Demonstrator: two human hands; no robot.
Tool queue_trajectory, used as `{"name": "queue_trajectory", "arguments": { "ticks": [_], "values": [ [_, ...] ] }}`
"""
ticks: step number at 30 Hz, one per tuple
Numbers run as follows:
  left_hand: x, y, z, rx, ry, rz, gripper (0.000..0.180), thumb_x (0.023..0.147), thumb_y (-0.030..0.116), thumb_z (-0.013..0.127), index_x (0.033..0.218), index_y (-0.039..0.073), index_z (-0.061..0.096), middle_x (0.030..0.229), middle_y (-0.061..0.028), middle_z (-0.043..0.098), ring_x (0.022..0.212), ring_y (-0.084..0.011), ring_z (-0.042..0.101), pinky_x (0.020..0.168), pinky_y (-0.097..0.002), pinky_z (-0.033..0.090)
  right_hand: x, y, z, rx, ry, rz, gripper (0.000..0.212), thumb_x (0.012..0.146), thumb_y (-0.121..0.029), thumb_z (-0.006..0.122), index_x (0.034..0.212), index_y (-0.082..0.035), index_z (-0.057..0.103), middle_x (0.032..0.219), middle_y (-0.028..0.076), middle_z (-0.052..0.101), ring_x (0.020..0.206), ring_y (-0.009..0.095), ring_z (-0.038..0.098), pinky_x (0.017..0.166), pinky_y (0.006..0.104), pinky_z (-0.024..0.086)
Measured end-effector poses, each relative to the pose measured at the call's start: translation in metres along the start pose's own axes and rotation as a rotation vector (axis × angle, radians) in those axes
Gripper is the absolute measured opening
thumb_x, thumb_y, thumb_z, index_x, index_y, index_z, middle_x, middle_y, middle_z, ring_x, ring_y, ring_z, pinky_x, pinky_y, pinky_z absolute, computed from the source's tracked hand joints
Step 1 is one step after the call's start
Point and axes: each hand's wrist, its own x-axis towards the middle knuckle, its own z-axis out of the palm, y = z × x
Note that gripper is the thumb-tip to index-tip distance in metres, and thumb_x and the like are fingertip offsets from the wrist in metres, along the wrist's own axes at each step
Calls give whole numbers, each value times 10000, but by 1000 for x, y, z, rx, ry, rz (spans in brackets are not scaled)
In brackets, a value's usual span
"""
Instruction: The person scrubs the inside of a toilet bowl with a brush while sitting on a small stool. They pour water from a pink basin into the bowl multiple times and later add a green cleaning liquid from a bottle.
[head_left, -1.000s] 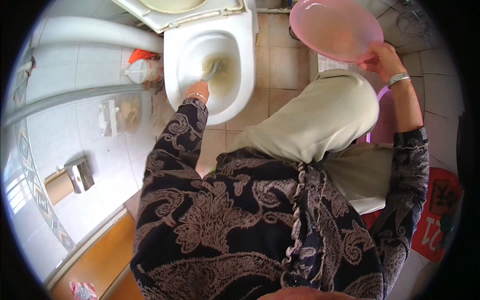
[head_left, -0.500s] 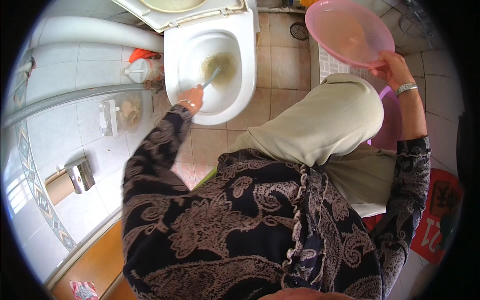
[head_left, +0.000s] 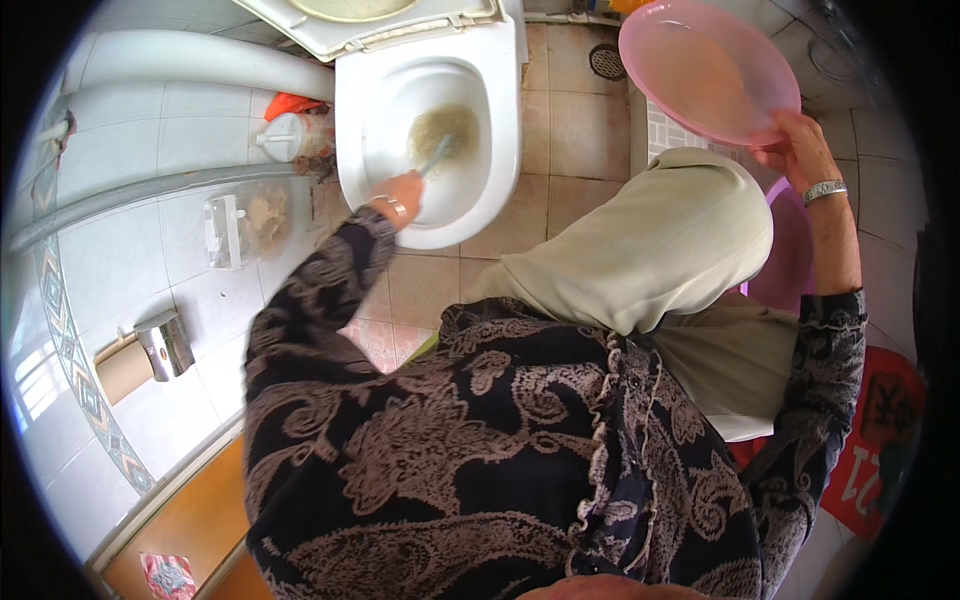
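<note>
My left hand [head_left: 398, 198] is closed around the pale blue-grey handle of a toilet brush [head_left: 436, 156]. The brush slants into the toilet bowl [head_left: 479, 190], its lower end dipping into murky yellowish water [head_left: 450, 122] that hides the head. On the right, my right hand [head_left: 800, 155] grips the near rim of a pink basin [head_left: 715, 68], which seems to have some cloudy water in it. The basin is held up beyond my right knee, well apart from the toilet. The toilet's seat and lid [head_left: 350, 25] are raised at the far side.
A round floor drain [head_left: 606, 62] lies right of the toilet. Along the left wall run a thick white pipe [head_left: 200, 58] and a grey pipe [head_left: 160, 196]; a white bottle [head_left: 284, 137] stands near the toilet. A purple tub [head_left: 785, 250] sits by my right leg, a red bag-like thing [head_left: 868, 440] behind it.
The left hand and brush have shifted a little within the bowl, the brush's lower end slightly to the right. The right hand still holds the basin; the whole view has moved slightly.
</note>
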Motion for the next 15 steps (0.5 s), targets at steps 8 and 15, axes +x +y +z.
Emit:
{"name": "queue_trajectory", "arguments": {
  "ticks": [8,15],
  "values": [
    [59,-1,20,8,11,-40,186,838,79,512,885,-36,650,905,-238,654,851,-376,654,728,-475,518,9,10,-2,-2,-35,-17,253,892,-205,543,979,32,560,830,145,654,636,211,649,564,273,563],
    [-2,-47,-29,152,-107,23,226,831,72,516,1020,-11,607,910,-231,658,831,-370,658,720,-461,520,7,-1,6,20,16,11,235,874,-188,556,960,31,558,804,138,644,632,216,647,550,279,565]
  ]
}}
